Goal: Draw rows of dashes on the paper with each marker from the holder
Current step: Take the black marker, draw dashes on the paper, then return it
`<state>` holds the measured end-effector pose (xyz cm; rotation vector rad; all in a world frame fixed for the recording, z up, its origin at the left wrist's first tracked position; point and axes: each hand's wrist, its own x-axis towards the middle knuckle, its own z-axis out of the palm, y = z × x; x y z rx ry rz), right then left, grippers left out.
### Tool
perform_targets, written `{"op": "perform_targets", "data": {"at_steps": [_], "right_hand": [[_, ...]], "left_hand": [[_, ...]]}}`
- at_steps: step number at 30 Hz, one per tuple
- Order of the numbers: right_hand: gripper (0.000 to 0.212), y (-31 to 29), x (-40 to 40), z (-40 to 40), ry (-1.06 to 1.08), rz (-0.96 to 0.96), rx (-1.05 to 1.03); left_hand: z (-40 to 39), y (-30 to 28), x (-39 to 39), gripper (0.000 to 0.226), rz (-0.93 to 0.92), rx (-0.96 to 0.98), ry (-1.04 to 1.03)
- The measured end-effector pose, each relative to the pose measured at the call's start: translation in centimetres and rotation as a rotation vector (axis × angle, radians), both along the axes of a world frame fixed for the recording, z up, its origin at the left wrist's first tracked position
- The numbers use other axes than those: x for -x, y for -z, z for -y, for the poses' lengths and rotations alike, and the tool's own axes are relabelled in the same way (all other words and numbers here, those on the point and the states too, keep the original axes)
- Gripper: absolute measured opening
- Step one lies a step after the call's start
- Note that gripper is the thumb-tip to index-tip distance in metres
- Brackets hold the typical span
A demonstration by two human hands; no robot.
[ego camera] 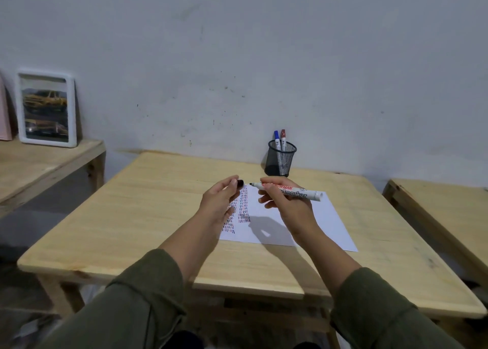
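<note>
A white sheet of paper (324,221) lies on the wooden table (148,216), with columns of red and blue dashes on its left part. My right hand (287,203) holds a white marker (295,192) above the paper, its dark tip uncapped and pointing left. My left hand (220,198) pinches the black cap (239,183) a short gap from that tip. A black mesh holder (280,158) stands at the table's far edge by the wall, with a blue-capped marker (276,136) and a red-capped marker (283,137) upright in it.
A lower wooden shelf at the left carries a white-framed picture (46,108) leaning on the wall. Another wooden table (449,216) stands to the right across a narrow gap. The grey wall rises right behind the holder.
</note>
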<state>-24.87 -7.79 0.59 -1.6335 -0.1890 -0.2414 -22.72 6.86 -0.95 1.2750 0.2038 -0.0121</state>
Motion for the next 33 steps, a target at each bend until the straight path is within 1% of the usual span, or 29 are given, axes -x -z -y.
{"op": "perform_targets", "data": {"at_steps": [7, 13, 16, 19, 23, 26, 28, 30, 31, 33], "right_hand": [[0.013, -0.3, 0.7, 0.4, 0.014, 0.025, 0.053], [0.012, -0.8, 1.3, 0.3, -0.021, 0.067, 0.091], [0.013, -1.2, 1.6, 0.2, -0.045, 0.095, 0.127], [0.015, -1.5, 1.9, 0.2, -0.079, 0.142, 0.166], [0.019, -1.2, 2.2, 0.0, -0.106, 0.159, 0.209], [0.019, -1.1, 2.3, -0.2, -0.098, 0.169, 0.213], [0.020, -1.3, 2.5, -0.7, -0.092, 0.161, 0.150], [0.025, -1.6, 2.9, -1.2, -0.101, 0.110, -0.041], [0.028, -1.8, 3.0, -1.4, -0.111, 0.081, -0.126], [0.027, -1.8, 3.1, -1.5, -0.134, 0.038, -0.175]], "left_hand": [[1.1, -1.0, 0.7, 0.007, -0.022, 0.009, 0.063], [1.3, -1.0, 1.1, 0.008, -0.015, -0.004, 0.102], [1.2, -1.4, 1.5, 0.010, -0.059, 0.029, 0.127], [1.0, -1.9, 1.6, 0.017, -0.126, 0.099, 0.152], [1.0, -2.1, 1.7, 0.022, -0.142, 0.098, 0.118], [0.9, -2.2, 1.9, 0.017, -0.140, 0.128, 0.105], [1.0, -2.4, 2.0, 0.015, -0.128, 0.188, 0.098], [1.2, -2.8, 2.2, 0.015, -0.093, 0.251, 0.099], [1.3, -2.9, 2.3, 0.015, -0.070, 0.264, 0.093], [1.4, -3.0, 2.3, 0.015, -0.038, 0.238, 0.068]]}}
